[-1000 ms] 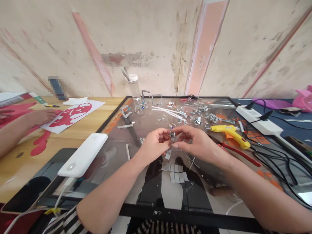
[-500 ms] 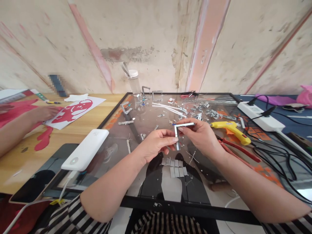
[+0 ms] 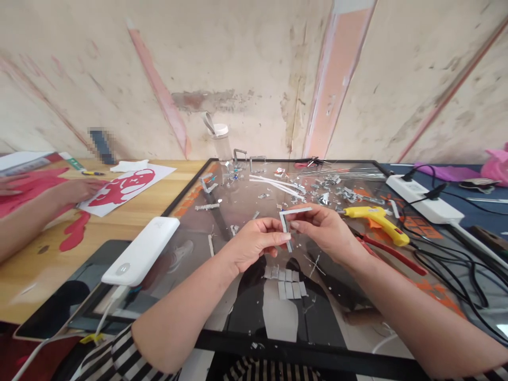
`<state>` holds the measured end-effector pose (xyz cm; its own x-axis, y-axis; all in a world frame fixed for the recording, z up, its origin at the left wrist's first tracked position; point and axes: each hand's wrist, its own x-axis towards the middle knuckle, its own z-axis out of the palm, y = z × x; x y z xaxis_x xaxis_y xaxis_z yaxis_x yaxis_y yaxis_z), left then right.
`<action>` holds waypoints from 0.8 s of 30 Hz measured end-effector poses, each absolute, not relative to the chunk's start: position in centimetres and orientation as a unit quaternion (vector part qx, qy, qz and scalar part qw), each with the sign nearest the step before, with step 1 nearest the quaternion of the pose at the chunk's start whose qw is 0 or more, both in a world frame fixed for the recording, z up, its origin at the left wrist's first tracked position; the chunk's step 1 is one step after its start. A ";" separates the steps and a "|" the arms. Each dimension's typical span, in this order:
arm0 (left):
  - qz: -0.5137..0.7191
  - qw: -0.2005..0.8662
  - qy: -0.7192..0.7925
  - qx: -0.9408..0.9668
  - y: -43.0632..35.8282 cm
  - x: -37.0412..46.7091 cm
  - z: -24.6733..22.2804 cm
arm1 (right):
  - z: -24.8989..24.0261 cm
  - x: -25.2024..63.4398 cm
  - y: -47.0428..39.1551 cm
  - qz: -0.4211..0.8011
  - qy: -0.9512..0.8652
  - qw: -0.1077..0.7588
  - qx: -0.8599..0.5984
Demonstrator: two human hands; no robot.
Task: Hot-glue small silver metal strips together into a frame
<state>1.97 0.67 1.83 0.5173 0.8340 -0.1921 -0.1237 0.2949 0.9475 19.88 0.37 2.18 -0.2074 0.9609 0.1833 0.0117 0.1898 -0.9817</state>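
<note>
Left hand (image 3: 260,239) and right hand (image 3: 327,228) of mine meet near the middle of the desk (image 3: 238,203), both pinching one narrow, grey L-shaped strip (image 3: 296,211). It sits right between them: the shorter-looking limb points down toward me, caught between my left thumb and curled fingers, with its lower end poking out below the thumb. The other limb runs off to the right from the bend, along my right hand, where the fingers sit behind it and the thumb lies just under it, close to the corner.

My forearms come in from the two lower sides and slant inward, so the hands face each other with the thumbs toward me. The left fingers are folded in; the right ones are bent and partly hidden by the strip and the thumb.

Nearer to me, apart from both hands, two short rows of grey squares (image 3: 291,289) lie flat. Right of my right hand are a yellow glue gun (image 3: 375,219) and red-handled pliers (image 3: 397,256). White strips (image 3: 275,185) lie beyond my hands, and a white power bank (image 3: 141,251) is left of my left forearm.
</note>
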 end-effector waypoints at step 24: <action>0.418 0.587 0.382 0.579 0.9 1.9 1.8 | 1.7 20.4 0.3 0.519 -0.653 0.304 -0.460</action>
